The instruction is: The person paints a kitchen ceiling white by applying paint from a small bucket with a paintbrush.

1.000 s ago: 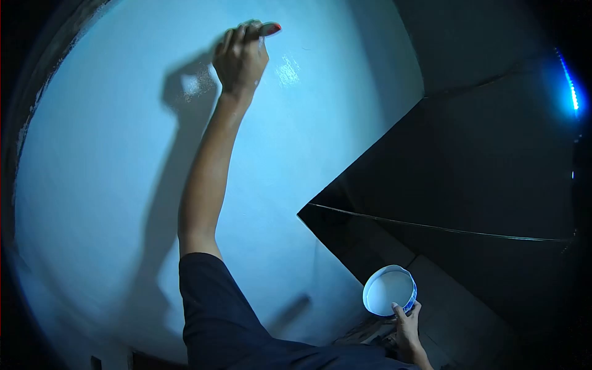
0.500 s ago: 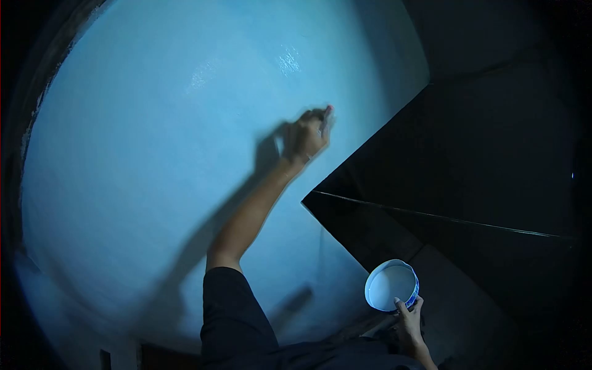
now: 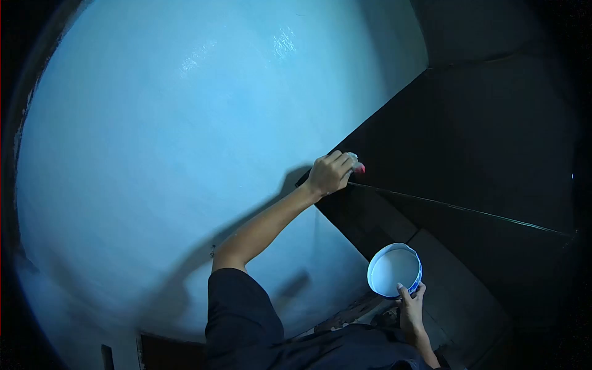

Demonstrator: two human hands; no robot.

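Note:
My left hand (image 3: 330, 175) reaches up and right at the pale blue wall's (image 3: 154, 135) dark lower edge. Its fingers are closed round a small pale object with a red end (image 3: 359, 167); its exact shape is unclear. In my right hand (image 3: 412, 311), at the lower right, is a round bowl (image 3: 394, 270) with a blue-patterned outside. The thumb lies over its rim and the fingers are against its outer side. Pale, milky-looking liquid appears to fill the bowl.
Dark panels (image 3: 487, 135) meet the wall along a slanted edge on the right. A thin shiny line (image 3: 456, 205) crosses them. Wet-looking glints (image 3: 283, 44) show high on the wall. A dark opening (image 3: 169, 351) lies at the bottom left.
My left hand has moved down and right, from the wall face to the corner by the dark panels, with the pale object still in it. The bowl has hardly shifted.

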